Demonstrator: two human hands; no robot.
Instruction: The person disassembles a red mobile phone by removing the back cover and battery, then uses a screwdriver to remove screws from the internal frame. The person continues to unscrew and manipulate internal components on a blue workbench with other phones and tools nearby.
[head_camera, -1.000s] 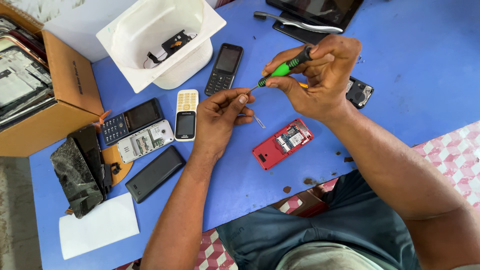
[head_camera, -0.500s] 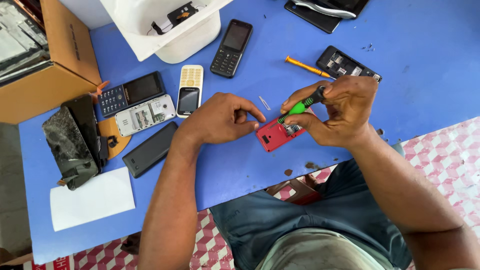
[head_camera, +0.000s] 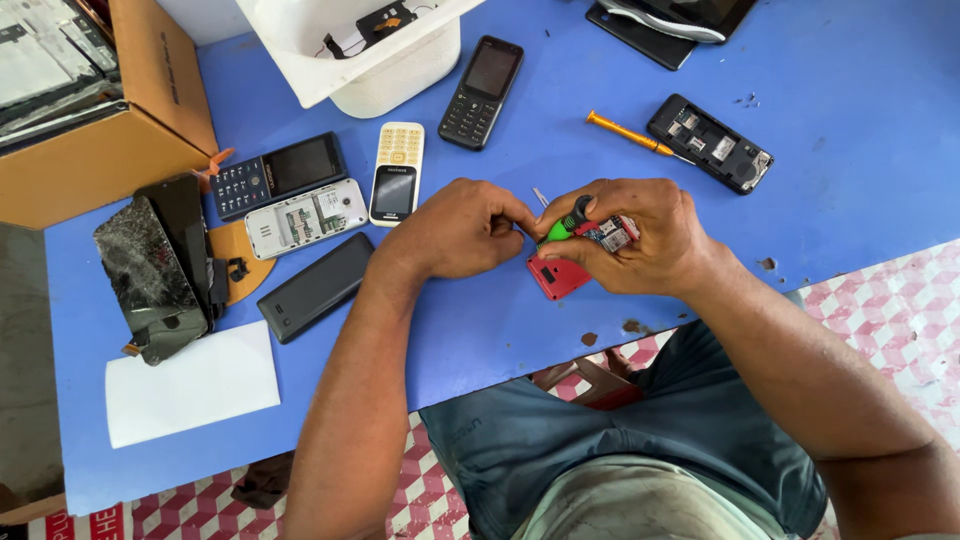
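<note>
My right hand (head_camera: 640, 240) grips a green-handled screwdriver (head_camera: 562, 226) and rests over a small red phone (head_camera: 562, 274) with its back off and circuit board showing. My left hand (head_camera: 462, 228) is curled beside it, its fingertips pinched near the screwdriver tip at the phone's left edge; whether they hold something tiny I cannot tell. Both hands sit on the blue table (head_camera: 840, 110) near its front edge. Part of the red phone is hidden under my right fingers.
An orange screwdriver (head_camera: 630, 133) and an opened black phone (head_camera: 710, 143) lie behind my right hand. Left of my hands lie a cream keypad phone (head_camera: 397, 172), a black keypad phone (head_camera: 481, 92), other phones, a cracked screen (head_camera: 150, 270), white paper (head_camera: 190, 385), a cardboard box (head_camera: 110, 150) and a white tub (head_camera: 390, 70).
My right hand came down from above the table with the green screwdriver and now rests on the red phone. My left hand has closed in beside it.
</note>
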